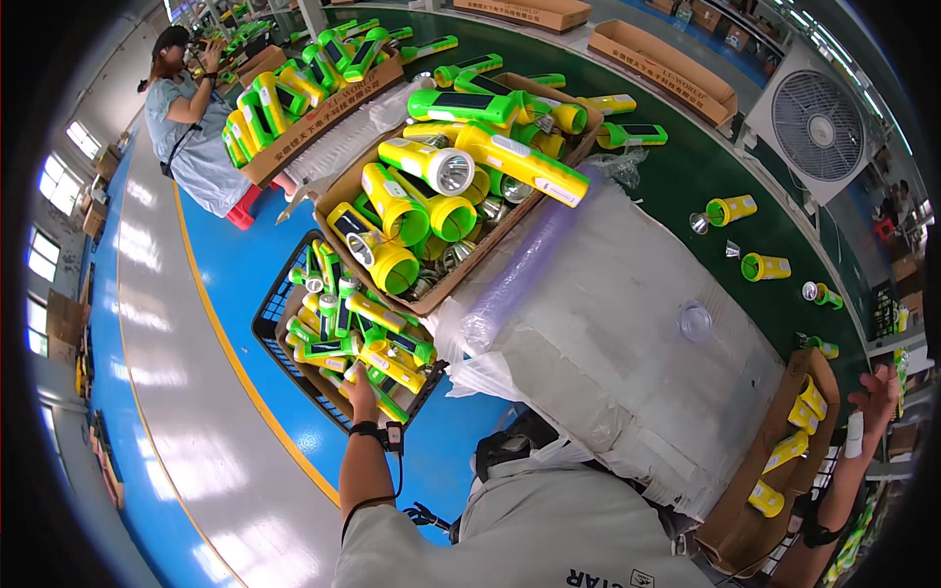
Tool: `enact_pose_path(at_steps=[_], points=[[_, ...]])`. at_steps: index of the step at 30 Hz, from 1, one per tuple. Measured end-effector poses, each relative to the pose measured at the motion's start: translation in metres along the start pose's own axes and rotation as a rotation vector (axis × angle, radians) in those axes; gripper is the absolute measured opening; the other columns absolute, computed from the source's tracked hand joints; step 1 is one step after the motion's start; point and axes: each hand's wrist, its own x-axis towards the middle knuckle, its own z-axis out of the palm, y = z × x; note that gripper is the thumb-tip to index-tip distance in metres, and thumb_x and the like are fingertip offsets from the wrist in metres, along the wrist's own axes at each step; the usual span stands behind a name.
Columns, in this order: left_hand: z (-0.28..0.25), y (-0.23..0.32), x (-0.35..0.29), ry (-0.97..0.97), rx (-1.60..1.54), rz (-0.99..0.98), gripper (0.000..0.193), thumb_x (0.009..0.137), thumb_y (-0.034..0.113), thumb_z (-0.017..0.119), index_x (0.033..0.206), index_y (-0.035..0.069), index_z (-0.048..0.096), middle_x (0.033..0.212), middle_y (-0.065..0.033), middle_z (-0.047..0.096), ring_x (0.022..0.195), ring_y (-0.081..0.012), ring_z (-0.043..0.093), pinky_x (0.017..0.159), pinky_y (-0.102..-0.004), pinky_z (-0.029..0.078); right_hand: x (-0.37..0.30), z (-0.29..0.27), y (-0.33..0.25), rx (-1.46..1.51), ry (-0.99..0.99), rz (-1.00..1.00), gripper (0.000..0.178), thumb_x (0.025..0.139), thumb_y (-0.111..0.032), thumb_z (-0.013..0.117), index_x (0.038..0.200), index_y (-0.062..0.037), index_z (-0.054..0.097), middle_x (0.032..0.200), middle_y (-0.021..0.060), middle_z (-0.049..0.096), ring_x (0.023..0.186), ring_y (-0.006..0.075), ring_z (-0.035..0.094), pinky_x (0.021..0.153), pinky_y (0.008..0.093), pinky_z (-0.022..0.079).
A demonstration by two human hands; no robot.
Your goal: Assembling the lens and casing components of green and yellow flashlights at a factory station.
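Note:
At the lower left, my left hand (362, 397) reaches into a black plastic crate (267, 328) of yellow and green flashlights. Its fingers are closed on the end of a yellow flashlight (392, 367) on top of the pile; part of the grip is hidden. Far to the right, my right hand (874, 400) is raised with its fingers apart and a white wrap on one finger. Nothing shows in its grasp. Close beyond those fingers stands a green flashlight (901, 365). Below and left of this hand, a cardboard box (730, 510) contains several yellow flashlight bodies (786, 451).
A heaped carton (470, 269) of flashlights sits on the wrapped work surface (608, 363), beside a roll of clear film (529, 269). Loose flashlight parts (765, 267) lie on the green bench (686, 191). A fan (817, 122) stands behind; another person (191, 127) works at far left.

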Motion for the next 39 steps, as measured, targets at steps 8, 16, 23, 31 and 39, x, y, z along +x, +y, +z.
enact_pose_path(at_steps=[8, 16, 23, 31, 39], points=[[0.024, -0.014, -0.008, -0.113, 0.155, -0.002, 0.046, 0.088, 0.031, 0.062, 0.117, -0.001, 0.046, 0.111, -0.0145, 0.057, 0.098, -0.0237, 0.056, 0.083, -0.0347, 0.044, -0.024, -0.038, 0.027, 0.019, -0.164, 0.342, 0.056, 0.094, -0.025, 0.044, 0.143, -0.0056, 0.027, 0.127, 0.0038, 0.042, 0.107, 0.015, 0.045, 0.084, 0.0267, 0.039], [0.001, 0.031, -0.019, -0.502, 0.714, 0.629, 0.062, 0.072, 0.016, 0.073, 0.122, 0.003, 0.038, 0.109, -0.023, 0.055, 0.103, -0.0385, 0.055, 0.086, -0.0418, 0.045, -0.005, 0.001, -0.016, -0.165, -0.09, 0.121, 0.056, 0.089, -0.018, 0.047, 0.141, -0.0061, 0.03, 0.126, 0.0042, 0.043, 0.104, 0.0149, 0.048, 0.081, 0.026, 0.041], [-0.01, -0.006, -0.062, -0.616, 0.777, 0.708, 0.061, 0.072, 0.014, 0.073, 0.121, 0.006, 0.038, 0.115, -0.0221, 0.052, 0.106, -0.0419, 0.052, 0.086, -0.0443, 0.046, -0.015, 0.022, -0.019, -0.262, -0.228, 0.044, 0.052, 0.09, -0.021, 0.045, 0.139, -0.0053, 0.033, 0.127, 0.0058, 0.045, 0.1, 0.0151, 0.05, 0.079, 0.0261, 0.042], [-0.034, -0.026, -0.051, -0.442, 0.724, 0.564, 0.063, 0.073, 0.013, 0.075, 0.123, 0.006, 0.037, 0.115, -0.0192, 0.053, 0.105, -0.0374, 0.055, 0.087, -0.0409, 0.046, -0.018, 0.055, -0.031, -0.26, -0.295, 0.063, 0.046, 0.092, -0.021, 0.041, 0.135, -0.0055, 0.037, 0.122, 0.0062, 0.048, 0.097, 0.0154, 0.052, 0.081, 0.0282, 0.043], [-0.05, -0.03, -0.065, -0.274, 0.346, 0.421, 0.067, 0.077, 0.007, 0.072, 0.13, 0.001, 0.03, 0.121, -0.0191, 0.05, 0.113, -0.027, 0.052, 0.094, -0.0372, 0.043, -0.022, 0.086, -0.065, -0.268, -0.403, 0.028, 0.048, 0.092, -0.026, 0.041, 0.134, -0.0047, 0.037, 0.124, 0.0068, 0.047, 0.098, 0.0157, 0.052, 0.083, 0.0285, 0.041]])
